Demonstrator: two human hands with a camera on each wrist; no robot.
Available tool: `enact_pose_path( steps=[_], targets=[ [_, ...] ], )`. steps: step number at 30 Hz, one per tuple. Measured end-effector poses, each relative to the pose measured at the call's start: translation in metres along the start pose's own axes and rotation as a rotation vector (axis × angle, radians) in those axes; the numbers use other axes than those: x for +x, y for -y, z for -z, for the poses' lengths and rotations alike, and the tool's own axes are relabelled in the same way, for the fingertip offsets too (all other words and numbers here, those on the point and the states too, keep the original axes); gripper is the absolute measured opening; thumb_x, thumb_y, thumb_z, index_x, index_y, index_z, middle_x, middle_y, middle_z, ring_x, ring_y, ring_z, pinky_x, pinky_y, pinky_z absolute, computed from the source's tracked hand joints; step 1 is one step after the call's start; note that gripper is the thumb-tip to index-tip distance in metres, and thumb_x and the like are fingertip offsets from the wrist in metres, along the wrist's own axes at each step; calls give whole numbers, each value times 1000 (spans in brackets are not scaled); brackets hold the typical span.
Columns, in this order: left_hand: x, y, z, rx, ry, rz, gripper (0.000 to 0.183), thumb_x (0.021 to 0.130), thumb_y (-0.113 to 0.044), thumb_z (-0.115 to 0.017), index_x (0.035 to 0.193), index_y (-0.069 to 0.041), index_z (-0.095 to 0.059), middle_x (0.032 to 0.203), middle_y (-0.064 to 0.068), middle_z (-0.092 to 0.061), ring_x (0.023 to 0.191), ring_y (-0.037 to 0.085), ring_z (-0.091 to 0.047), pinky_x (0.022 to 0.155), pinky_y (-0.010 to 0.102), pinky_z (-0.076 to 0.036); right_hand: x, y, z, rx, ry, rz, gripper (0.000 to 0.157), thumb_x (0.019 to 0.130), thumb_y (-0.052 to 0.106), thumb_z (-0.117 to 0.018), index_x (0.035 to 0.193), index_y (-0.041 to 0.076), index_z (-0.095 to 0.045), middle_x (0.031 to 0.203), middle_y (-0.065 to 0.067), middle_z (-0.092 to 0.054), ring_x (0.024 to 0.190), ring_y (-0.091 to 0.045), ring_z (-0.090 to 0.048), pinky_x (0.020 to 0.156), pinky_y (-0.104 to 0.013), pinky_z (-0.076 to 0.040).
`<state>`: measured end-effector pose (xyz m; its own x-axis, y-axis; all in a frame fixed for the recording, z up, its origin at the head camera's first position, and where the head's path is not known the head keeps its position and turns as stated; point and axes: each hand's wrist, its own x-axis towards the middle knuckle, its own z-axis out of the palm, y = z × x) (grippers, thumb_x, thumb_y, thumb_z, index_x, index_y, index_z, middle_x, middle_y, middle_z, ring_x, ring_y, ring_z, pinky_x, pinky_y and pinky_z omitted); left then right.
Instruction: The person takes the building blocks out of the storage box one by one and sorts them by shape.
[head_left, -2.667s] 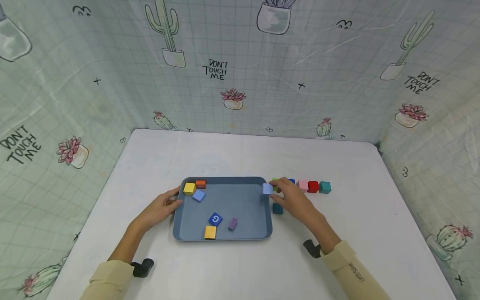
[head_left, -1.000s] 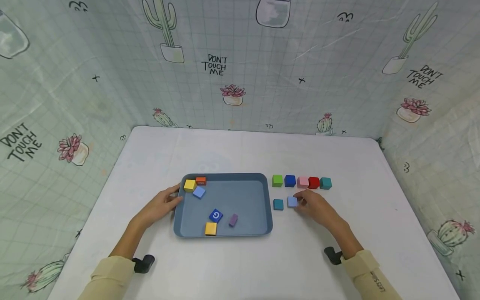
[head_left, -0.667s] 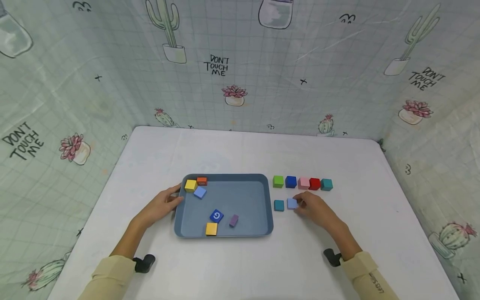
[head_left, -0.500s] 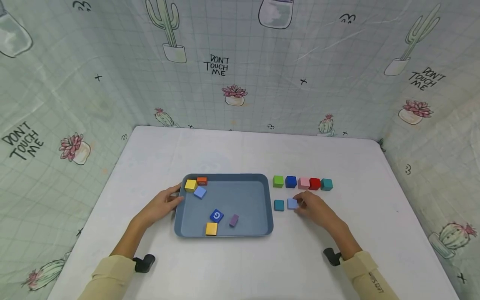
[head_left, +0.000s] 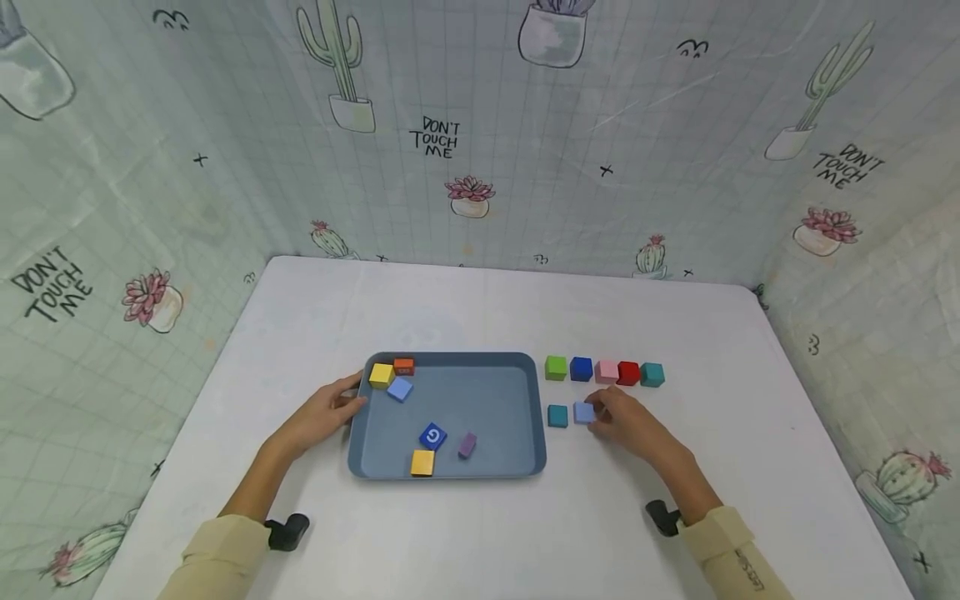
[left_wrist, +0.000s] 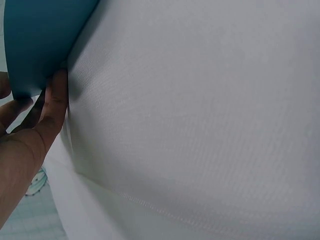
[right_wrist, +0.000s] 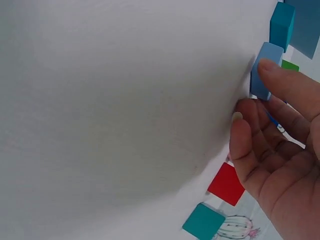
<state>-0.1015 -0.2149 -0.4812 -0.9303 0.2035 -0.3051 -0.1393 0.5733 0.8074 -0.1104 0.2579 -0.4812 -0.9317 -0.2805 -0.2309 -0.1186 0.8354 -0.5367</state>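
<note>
At the left side of the blue-grey tray (head_left: 483, 475), my left hand (head_left: 320, 413) grips the rim; in the left wrist view its fingers (left_wrist: 56, 100) lie against the tray's teal-looking side (left_wrist: 42, 45). My right hand (head_left: 630, 423) pinches a light blue block (head_left: 582, 412) standing on the table right of a teal block (head_left: 557, 416). The right wrist view shows the thumb (right_wrist: 287, 77) on that block's face, with the other fingers loosely curled. Inside the tray lie yellow (head_left: 381, 376), orange-red (head_left: 404, 367), light blue (head_left: 400, 389), dark blue (head_left: 432, 436), amber (head_left: 422, 462) and purple (head_left: 467, 445) blocks.
Behind my right hand a row of blocks stands on the white table (head_left: 480, 542): green (head_left: 556, 367), blue (head_left: 581, 369), pink (head_left: 607, 372), red (head_left: 628, 372) and teal (head_left: 652, 375). A cactus-print cloth (head_left: 525, 217) surrounds the table's back and sides.
My right hand has carried the light blue block from the tray's right edge rightward to beside the teal block. Over the last second both hands keep their places; the left stays at the tray.
</note>
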Motion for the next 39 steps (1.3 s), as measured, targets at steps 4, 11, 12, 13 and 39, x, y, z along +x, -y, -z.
enact_pose_path(
  steps=[4,11,12,13,39],
  targets=[
    [-2,2,-2,-2,6,-1,62,97,-26,-51,148,-2,-24,146,25,-29,122,43,-44,95,52,-41,-4,2,-2,11,18,-18,45,78,7,-75,120,3,-58,96,-3,-57,91,-19,-54,79,-34,-53],
    [-5,0,1,14,14,-23,62,97,-25,-51,148,-1,-25,146,25,-30,120,42,-47,92,47,-45,-10,14,0,-12,-14,-17,50,80,11,-74,125,2,-53,107,-11,-58,95,-25,-57,78,-36,-54],
    [-5,0,2,11,14,-24,61,97,-24,-51,148,-1,-25,146,25,-30,120,42,-47,92,47,-45,-11,17,2,-24,-26,-11,53,80,12,-74,127,2,-51,111,-12,-57,96,-25,-58,78,-37,-54],
    [-5,-1,3,10,15,-23,61,97,-24,-51,148,-1,-25,147,24,-30,120,42,-46,92,47,-45,-11,21,3,-34,-39,-5,54,81,13,-74,128,2,-51,113,-13,-56,95,-25,-58,77,-36,-54],
    [-1,-3,2,7,10,-12,61,97,-23,-50,148,-2,-23,147,25,-29,121,42,-45,92,47,-45,12,110,-18,-68,19,379,39,85,15,-70,121,4,-58,107,-9,-58,89,-17,-59,75,-26,-52]
  ],
)
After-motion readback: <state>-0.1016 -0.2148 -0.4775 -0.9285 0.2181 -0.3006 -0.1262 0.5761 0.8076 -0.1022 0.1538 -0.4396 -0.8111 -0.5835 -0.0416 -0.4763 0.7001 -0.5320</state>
